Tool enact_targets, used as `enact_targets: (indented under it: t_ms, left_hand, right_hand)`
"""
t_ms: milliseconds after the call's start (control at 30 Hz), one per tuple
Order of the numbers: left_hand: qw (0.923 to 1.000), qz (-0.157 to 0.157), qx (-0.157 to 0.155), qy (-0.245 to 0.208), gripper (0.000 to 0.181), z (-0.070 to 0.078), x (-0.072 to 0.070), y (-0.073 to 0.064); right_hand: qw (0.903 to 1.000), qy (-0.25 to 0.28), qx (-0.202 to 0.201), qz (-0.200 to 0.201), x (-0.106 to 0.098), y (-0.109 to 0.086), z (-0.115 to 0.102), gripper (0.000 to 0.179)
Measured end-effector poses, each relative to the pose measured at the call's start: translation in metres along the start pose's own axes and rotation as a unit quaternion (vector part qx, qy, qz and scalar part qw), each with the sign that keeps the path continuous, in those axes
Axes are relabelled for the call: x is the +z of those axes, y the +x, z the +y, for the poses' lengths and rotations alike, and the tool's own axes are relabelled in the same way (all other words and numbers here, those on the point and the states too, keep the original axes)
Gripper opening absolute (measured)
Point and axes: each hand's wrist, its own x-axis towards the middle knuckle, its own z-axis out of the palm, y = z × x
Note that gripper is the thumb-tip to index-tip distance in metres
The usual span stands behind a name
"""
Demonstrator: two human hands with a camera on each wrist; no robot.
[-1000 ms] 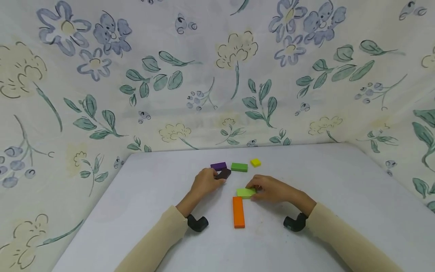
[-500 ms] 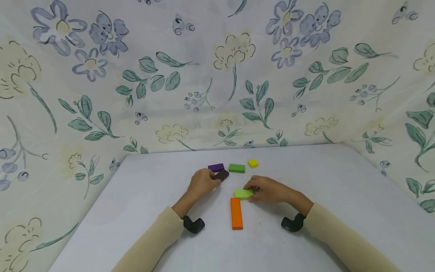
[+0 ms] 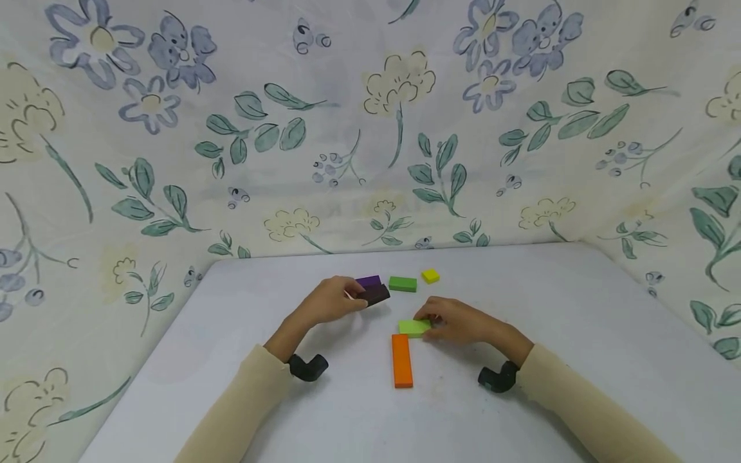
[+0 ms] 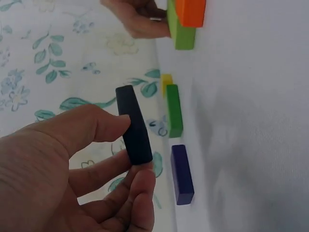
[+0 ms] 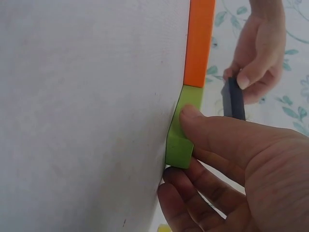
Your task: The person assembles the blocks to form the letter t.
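Note:
My left hand [image 3: 330,301] pinches a dark, nearly black block [image 4: 134,125] between thumb and fingers. In the left wrist view that block appears held above the table, and in the head view it partly covers a purple block [image 3: 369,281] behind it. My right hand [image 3: 460,321] grips the right end of a lime green block [image 3: 412,328] lying on the table, its thumb on one face. An orange block [image 3: 402,361] points toward me; its far end meets the lime block, as the right wrist view [image 5: 197,43] also shows.
Beyond the hands, a green block [image 3: 402,284] lies beside the purple one, with a small yellow block [image 3: 430,276] to its right. A flowered cloth [image 3: 347,161] hangs behind the white table [image 3: 463,418]. Black wrist mounts [image 3: 309,367] sit below both wrists.
My left hand has shifted left, and its grip on the dark block has changed so that more of the block shows. My right hand keeps its hold on the lime green block.

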Motion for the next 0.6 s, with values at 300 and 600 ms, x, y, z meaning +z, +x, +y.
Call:
enact_targets:
  t_ms: [300, 600]
  left_hand:
    - [0.9977, -0.056, 0.036, 0.008, 0.027, 0.006, -0.01, -0.012]
    - [0.994, -0.096, 0.053, 0.008, 0.025, 0.013, -0.005, -0.015]
  right_hand:
    - [1.0, 0.002, 0.003, -0.001, 0.002, 0.003, -0.002, 0.032]
    - [1.0, -0.003, 0.0, 0.001, 0.0, -0.001, -0.003, 0.032]
